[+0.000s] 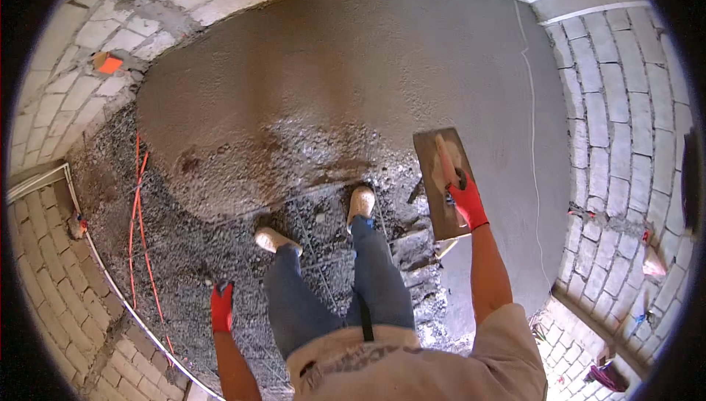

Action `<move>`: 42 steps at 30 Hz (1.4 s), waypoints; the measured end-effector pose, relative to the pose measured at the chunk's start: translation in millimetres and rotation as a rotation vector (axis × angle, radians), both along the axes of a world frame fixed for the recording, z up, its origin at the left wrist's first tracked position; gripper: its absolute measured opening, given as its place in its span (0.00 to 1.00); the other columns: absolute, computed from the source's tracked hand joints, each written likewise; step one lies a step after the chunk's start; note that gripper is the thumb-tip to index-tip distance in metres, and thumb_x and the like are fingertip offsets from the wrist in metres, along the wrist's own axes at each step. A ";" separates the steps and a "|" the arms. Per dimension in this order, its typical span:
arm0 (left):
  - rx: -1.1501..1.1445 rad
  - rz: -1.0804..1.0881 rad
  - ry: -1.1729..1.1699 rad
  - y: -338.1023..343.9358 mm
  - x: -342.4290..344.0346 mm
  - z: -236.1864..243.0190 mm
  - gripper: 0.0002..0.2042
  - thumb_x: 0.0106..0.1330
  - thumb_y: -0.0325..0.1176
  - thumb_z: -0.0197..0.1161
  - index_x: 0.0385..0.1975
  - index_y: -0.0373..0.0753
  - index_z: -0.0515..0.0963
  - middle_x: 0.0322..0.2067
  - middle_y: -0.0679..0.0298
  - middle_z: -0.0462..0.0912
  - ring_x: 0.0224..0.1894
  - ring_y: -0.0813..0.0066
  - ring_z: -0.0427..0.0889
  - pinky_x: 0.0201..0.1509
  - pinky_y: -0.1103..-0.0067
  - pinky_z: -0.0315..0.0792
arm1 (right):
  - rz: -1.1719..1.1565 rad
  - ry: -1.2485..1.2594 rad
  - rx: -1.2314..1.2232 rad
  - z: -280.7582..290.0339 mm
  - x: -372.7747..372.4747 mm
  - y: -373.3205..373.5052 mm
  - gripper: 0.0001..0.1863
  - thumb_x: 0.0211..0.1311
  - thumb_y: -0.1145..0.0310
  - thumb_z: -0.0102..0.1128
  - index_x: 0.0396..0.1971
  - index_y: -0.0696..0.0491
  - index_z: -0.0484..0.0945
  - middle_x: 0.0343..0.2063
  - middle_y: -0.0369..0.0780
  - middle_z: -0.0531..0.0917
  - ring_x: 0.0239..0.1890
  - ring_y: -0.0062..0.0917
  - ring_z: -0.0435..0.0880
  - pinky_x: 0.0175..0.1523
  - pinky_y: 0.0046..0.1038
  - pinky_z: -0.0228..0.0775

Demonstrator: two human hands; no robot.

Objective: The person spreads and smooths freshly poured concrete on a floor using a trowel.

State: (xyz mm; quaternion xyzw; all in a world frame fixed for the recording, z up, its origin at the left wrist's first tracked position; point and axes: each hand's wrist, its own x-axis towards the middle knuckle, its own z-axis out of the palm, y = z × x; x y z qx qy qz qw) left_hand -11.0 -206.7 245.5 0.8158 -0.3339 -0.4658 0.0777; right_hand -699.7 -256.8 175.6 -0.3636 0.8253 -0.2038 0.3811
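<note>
My right hand (468,201), in a red glove with dark fingers, is closed round the long handle of a plastering float (427,174). The float's broad brown blade lies over the edge between smooth grey mortar (507,107) and rougher ground, its handle side up. Low on the left hangs my left hand (221,307), gloved the same way, above dark gravelly ground and touching nothing that I can see. Its fingers are foreshortened and dark, so their pose is unclear.
I stand in light shoes on rough ground (316,254) with thin bars across it. Orange tubes (138,210) rise at the left. A white string (532,129) runs along the mortar at the right. Pale block walls (618,107) enclose the floor. A pale strip (446,247) lies below the float.
</note>
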 end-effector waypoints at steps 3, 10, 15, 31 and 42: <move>0.082 0.109 0.000 24.9 47.2 -52.9 0.17 0.62 0.35 0.60 0.49 0.36 0.72 0.32 0.67 0.78 0.32 0.81 0.73 0.36 0.83 0.67 | -0.086 -0.146 -0.155 -45.8 -2.2 -57.4 0.29 0.52 0.71 0.53 0.58 0.55 0.66 0.44 0.47 0.79 0.48 0.27 0.77 0.52 0.27 0.68; -0.106 0.023 -0.201 -1.3 150.6 -183.7 0.16 0.61 0.33 0.60 0.48 0.38 0.72 0.32 0.68 0.78 0.29 0.83 0.71 0.32 0.84 0.66 | -0.075 0.046 -0.252 -194.8 -16.3 -142.9 0.22 0.55 0.69 0.52 0.52 0.54 0.71 0.34 0.44 0.82 0.36 0.25 0.81 0.42 0.29 0.72; 0.023 0.065 -0.304 -56.6 169.9 -221.5 0.25 0.62 0.37 0.58 0.56 0.32 0.66 0.48 0.59 0.74 0.39 0.73 0.73 0.46 0.77 0.68 | -0.013 0.328 -0.459 -315.5 -90.1 -232.8 0.19 0.55 0.65 0.54 0.47 0.55 0.74 0.35 0.49 0.82 0.39 0.37 0.82 0.43 0.34 0.72; 0.237 -0.139 -0.673 42.2 126.4 -253.1 0.23 0.66 0.45 0.52 0.57 0.37 0.69 0.49 0.46 0.75 0.50 0.52 0.74 0.52 0.73 0.68 | -0.310 0.384 -0.501 -460.6 -270.7 -426.2 0.19 0.47 0.58 0.57 0.34 0.56 0.81 0.32 0.50 0.83 0.37 0.41 0.83 0.43 0.37 0.72; 0.178 -0.181 -0.933 170.2 195.4 -252.7 0.17 0.67 0.37 0.52 0.54 0.46 0.72 0.50 0.50 0.74 0.48 0.54 0.74 0.50 0.69 0.69 | -0.084 0.386 -0.494 -458.6 -174.9 -544.8 0.22 0.47 0.55 0.56 0.35 0.58 0.79 0.34 0.52 0.82 0.41 0.45 0.81 0.46 0.38 0.71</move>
